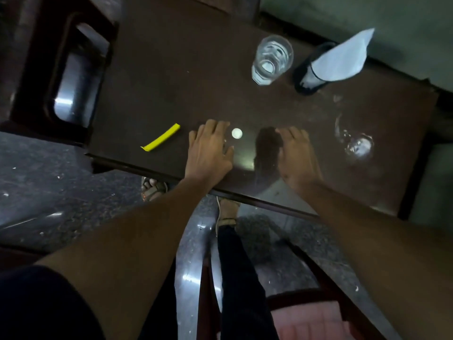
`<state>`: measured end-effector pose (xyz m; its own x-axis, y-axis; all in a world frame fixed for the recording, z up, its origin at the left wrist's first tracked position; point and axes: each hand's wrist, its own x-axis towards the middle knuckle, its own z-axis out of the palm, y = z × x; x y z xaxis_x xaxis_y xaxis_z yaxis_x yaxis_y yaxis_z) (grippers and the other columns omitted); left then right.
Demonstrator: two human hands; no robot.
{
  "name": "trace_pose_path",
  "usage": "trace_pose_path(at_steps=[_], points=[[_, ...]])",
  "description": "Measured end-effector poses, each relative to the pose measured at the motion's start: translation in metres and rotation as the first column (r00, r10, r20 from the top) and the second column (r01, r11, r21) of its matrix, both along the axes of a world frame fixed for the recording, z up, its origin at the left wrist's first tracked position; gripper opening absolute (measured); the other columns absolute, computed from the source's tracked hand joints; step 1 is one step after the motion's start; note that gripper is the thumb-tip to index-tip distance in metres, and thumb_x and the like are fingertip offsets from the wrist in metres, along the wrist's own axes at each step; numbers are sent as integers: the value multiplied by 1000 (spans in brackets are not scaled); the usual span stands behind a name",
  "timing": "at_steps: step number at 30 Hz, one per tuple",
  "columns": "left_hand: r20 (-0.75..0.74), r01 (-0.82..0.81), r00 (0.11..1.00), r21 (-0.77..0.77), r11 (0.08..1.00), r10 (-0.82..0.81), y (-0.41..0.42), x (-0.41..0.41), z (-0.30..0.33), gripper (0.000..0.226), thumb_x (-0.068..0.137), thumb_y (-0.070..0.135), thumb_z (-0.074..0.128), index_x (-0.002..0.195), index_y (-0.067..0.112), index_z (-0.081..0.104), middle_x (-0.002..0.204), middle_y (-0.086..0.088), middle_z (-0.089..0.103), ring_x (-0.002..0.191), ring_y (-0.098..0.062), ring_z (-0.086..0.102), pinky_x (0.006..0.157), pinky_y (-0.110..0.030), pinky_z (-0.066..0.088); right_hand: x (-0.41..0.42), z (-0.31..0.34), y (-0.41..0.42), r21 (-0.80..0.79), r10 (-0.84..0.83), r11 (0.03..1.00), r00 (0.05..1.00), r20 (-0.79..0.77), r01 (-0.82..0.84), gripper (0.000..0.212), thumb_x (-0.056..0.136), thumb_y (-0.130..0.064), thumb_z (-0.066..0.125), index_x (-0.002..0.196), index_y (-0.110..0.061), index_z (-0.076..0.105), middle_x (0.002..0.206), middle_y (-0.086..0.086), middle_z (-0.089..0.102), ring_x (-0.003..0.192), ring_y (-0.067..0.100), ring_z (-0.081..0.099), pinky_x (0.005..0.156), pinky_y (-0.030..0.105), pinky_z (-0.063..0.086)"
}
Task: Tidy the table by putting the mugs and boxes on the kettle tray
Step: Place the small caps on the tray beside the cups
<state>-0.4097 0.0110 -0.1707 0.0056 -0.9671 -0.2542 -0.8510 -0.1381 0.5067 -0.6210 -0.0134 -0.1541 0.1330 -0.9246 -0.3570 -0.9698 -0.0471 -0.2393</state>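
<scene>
My left hand (209, 149) lies flat on the dark glossy table (171, 82), fingers apart, holding nothing. My right hand (297, 153) rests flat on the table a short way to its right, also empty. No mug, box, kettle or tray shows in this view. A clear drinking glass (272, 60) stands upright at the far side of the table. To its right stands a dark holder (309, 69) with a white paper napkin (343, 57) sticking out of it.
A yellow strip (161, 137) lies on the table left of my left hand. A bright round reflection (236, 133) sits between my hands, and glassy reflections (355, 141) show at the right. A dark chair (61, 69) stands at the left. My sandalled feet (154, 188) are below the table edge.
</scene>
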Motion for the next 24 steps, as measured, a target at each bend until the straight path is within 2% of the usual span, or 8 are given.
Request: trace_pose_path(at_steps=[4,7,13,16,20,24], points=[[3,59,998,34,998,-59,-10,-28,-13,51,90,23,71,140,19,57,129,-7,54,122,-31,54,103,-47,38,-42,-10,12,-63,-173,984,983,-63,169,49,92,-6,62,140,-6,53,135,16,55,125,35,49,109,43,41],[8,66,998,52,996,-67,-17,-42,-23,48,92,16,70,138,18,58,131,-9,53,123,-32,54,105,-47,40,-69,-19,17,-41,-191,981,978,-87,189,47,92,-12,64,137,-6,53,134,17,54,124,39,50,107,45,42],[49,63,997,74,995,-67,-22,-51,-31,33,92,1,66,122,13,64,126,-13,51,117,-35,54,101,-48,45,-84,-33,16,-9,-257,966,966,1,257,49,94,-17,68,141,-13,51,136,14,51,125,39,53,101,50,52],[54,39,998,72,997,-43,-25,-52,-31,34,90,-8,59,119,9,65,124,-15,53,114,-37,56,97,-48,47,-81,-36,8,-28,-290,956,954,78,293,51,93,-18,71,140,-15,51,134,13,52,122,36,57,100,47,53],[39,-13,999,41,999,11,-25,-51,-31,41,85,-11,55,122,6,61,126,-17,51,111,-38,56,97,-51,47,-75,-36,-2,-26,-232,971,967,109,236,49,95,-14,69,140,-19,50,133,11,50,110,34,63,93,44,56],[75,-37,997,33,999,34,-26,-46,-33,33,86,-10,55,113,8,63,123,-16,50,109,-37,53,94,-48,45,-73,-34,-4,-26,-135,990,986,96,138,40,95,-3,59,133,-15,55,129,14,50,104,38,64,86,43,56]])
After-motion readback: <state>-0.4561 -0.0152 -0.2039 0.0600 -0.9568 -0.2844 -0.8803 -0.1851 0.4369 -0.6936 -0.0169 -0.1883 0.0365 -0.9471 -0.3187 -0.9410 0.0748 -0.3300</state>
